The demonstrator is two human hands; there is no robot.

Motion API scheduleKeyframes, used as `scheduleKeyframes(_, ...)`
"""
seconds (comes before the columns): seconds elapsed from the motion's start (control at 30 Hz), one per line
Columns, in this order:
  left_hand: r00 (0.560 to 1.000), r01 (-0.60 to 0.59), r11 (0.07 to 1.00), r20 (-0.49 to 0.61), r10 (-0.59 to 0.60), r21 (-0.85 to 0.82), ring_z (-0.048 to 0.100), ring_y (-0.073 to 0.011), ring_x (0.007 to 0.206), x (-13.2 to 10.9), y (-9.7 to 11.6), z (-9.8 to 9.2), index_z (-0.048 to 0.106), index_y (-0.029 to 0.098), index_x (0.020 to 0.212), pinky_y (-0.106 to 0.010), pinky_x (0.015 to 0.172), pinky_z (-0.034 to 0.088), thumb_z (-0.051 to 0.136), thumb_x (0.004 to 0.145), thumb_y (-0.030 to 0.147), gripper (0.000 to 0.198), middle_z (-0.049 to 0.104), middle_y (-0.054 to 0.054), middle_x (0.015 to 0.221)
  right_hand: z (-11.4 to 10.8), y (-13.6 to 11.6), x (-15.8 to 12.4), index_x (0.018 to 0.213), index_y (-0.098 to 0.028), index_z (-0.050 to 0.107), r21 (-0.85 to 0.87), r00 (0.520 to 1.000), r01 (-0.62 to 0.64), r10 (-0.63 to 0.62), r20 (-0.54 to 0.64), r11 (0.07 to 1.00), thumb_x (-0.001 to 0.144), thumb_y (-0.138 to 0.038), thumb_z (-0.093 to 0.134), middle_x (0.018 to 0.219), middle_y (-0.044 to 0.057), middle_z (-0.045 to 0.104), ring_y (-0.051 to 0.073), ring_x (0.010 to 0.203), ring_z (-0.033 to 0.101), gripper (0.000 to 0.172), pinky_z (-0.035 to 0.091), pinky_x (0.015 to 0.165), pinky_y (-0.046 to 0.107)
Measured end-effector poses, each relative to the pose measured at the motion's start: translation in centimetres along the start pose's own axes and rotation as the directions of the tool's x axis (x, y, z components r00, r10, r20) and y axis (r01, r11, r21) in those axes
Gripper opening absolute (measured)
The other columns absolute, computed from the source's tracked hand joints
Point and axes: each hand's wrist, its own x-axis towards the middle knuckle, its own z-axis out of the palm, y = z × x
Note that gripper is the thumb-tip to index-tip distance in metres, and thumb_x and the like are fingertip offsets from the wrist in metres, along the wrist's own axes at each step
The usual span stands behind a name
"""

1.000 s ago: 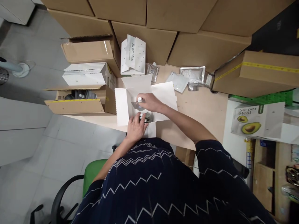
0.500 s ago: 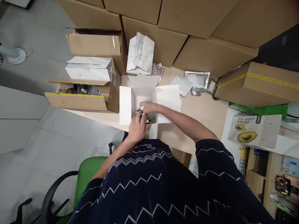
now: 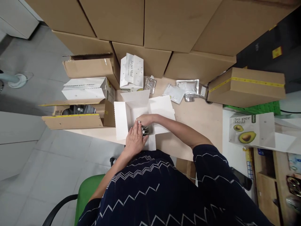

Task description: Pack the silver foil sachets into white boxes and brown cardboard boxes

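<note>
An open white carton (image 3: 122,121) with its flaps spread sits at the near edge of the wooden table (image 3: 202,117). Inside it stand several dark pouches with white caps (image 3: 147,129). My right hand (image 3: 146,119) reaches into the carton, fingers curled over the pouches. My left hand (image 3: 134,139) lies over the carton's near side, fingers stretched onto the same pouches. What the right fingers grip is hidden.
A brown box (image 3: 77,114) with dark pouches lies open at the left, a white bag (image 3: 86,89) behind it. A printed white bag (image 3: 131,72) and silver pouches (image 3: 187,88) lie further back. Stacked cardboard boxes (image 3: 178,28) wall the rear. A green chair (image 3: 88,191) stands below.
My right hand came down from above the carton, where it held a capped pouch, into the carton beside my left hand. The camera view shifted slightly.
</note>
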Motion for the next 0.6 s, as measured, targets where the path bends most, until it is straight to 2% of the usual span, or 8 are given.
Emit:
scheduleKeyframes(0.13, 1.0, -0.008, 0.999, 0.022, 0.007, 0.037, 0.029, -0.0329, 0.149, -0.1, -0.1, 0.1, 0.025, -0.003, 0.152, -0.047, 0.117, 0.036, 0.042, 0.098, 0.044, 0.073, 0.023, -0.028, 0.16, -3.3, 0.5, -3.7, 0.084, -0.015, 0.074, 0.233, 0.999, 0.044, -0.036, -0.038, 0.971, 0.083, -0.012, 0.063, 0.078, 0.005, 0.074, 0.012, 0.065, 0.062, 0.012, 0.044, 0.063, 0.023)
scheduleKeyframes(0.23, 1.0, -0.008, 0.998, 0.028, 0.007, 0.059, 0.029, -0.0322, 0.149, -0.2, -0.1, 0.1, 0.026, -0.003, 0.152, -0.047, 0.116, 0.036, 0.041, 0.099, 0.044, 0.073, 0.023, -0.027, 0.16, -7.8, 4.6, -6.1, 0.094, -0.016, 0.073, 0.486, 0.961, 0.106, 0.036, -0.275, 0.867, 0.085, -0.027, 0.066, 0.075, 0.002, 0.073, 0.01, 0.059, 0.061, 0.016, 0.049, 0.062, 0.022)
scheduleKeyframes(0.27, 1.0, -0.008, 0.998, 0.028, 0.006, 0.064, 0.03, -0.032, 0.148, -0.2, -0.2, 0.2, 0.026, -0.003, 0.152, -0.047, 0.116, 0.036, 0.041, 0.099, 0.044, 0.073, 0.023, -0.027, 0.16, -9.2, 6.7, -6.1, 0.097, -0.016, 0.072, 0.503, 0.903, 0.107, 0.127, -0.41, 0.858, 0.087, -0.03, 0.065, 0.075, 0.003, 0.072, 0.01, 0.059, 0.061, 0.019, 0.05, 0.062, 0.023)
scheduleKeyframes(0.33, 1.0, -0.013, 0.998, 0.026, 0.012, 0.068, 0.033, -0.0317, 0.147, -0.2, -0.2, 0.3, 0.026, -0.002, 0.152, -0.047, 0.116, 0.036, 0.041, 0.099, 0.044, 0.072, 0.023, -0.026, 0.16, -11.7, 11.4, -4.7, 0.105, -0.014, 0.069, 0.491, 0.715, 0.04, 0.319, -0.622, 0.87, 0.09, -0.031, 0.061, 0.078, 0.004, 0.071, 0.012, 0.064, 0.063, 0.024, 0.052, 0.064, 0.025)
scheduleKeyframes(0.4, 1.0, -0.016, 0.997, 0.024, 0.015, 0.071, 0.038, -0.0316, 0.144, -0.3, -0.3, 0.5, 0.027, 0.0, 0.153, -0.046, 0.116, 0.037, 0.041, 0.099, 0.045, 0.072, 0.022, -0.025, 0.161, -13.1, 15.7, -1.9, 0.111, -0.013, 0.068, 0.467, 0.547, -0.196, 0.492, -0.677, 0.862, 0.091, -0.026, 0.059, 0.088, 0.009, 0.072, 0.017, 0.075, 0.066, 0.026, 0.054, 0.072, 0.03)
scheduleKeyframes(0.43, 1.0, -0.016, 0.997, 0.024, 0.014, 0.074, 0.04, -0.0316, 0.143, -0.3, -0.3, 0.5, 0.027, 0.0, 0.153, -0.046, 0.115, 0.038, 0.042, 0.098, 0.045, 0.072, 0.022, -0.025, 0.161, -13.4, 17.4, -0.3, 0.114, -0.013, 0.068, 0.418, 0.547, -0.339, 0.538, -0.642, 0.843, 0.089, -0.022, 0.06, 0.096, 0.011, 0.072, 0.02, 0.084, 0.067, 0.027, 0.054, 0.079, 0.033)
scheduleKeyframes(0.5, 1.0, -0.013, 0.996, 0.026, 0.011, 0.086, 0.041, -0.0312, 0.142, -0.4, -0.4, 0.7, 0.029, 0.0, 0.152, -0.045, 0.114, 0.039, 0.043, 0.098, 0.045, 0.071, 0.023, -0.025, 0.16, -13.4, 19.7, 2.7, 0.121, -0.014, 0.066, 0.29, 0.602, -0.537, 0.601, -0.526, 0.792, 0.085, -0.016, 0.061, 0.113, 0.017, 0.069, 0.025, 0.1, 0.065, 0.036, 0.05, 0.09, 0.039)
scheduleKeyframes(0.6, 1.0, -0.006, 0.994, 0.023, 0.004, 0.105, 0.04, -0.0304, 0.144, -0.4, -0.4, 0.8, 0.031, -0.001, 0.151, -0.043, 0.114, 0.04, 0.043, 0.098, 0.044, 0.071, 0.026, -0.025, 0.159, -12.4, 20.6, 5.7, 0.121, -0.015, 0.067, 0.213, 0.671, -0.576, 0.605, -0.429, 0.789, 0.079, -0.018, 0.069, 0.123, 0.021, 0.065, 0.028, 0.106, 0.063, 0.041, 0.048, 0.093, 0.043)
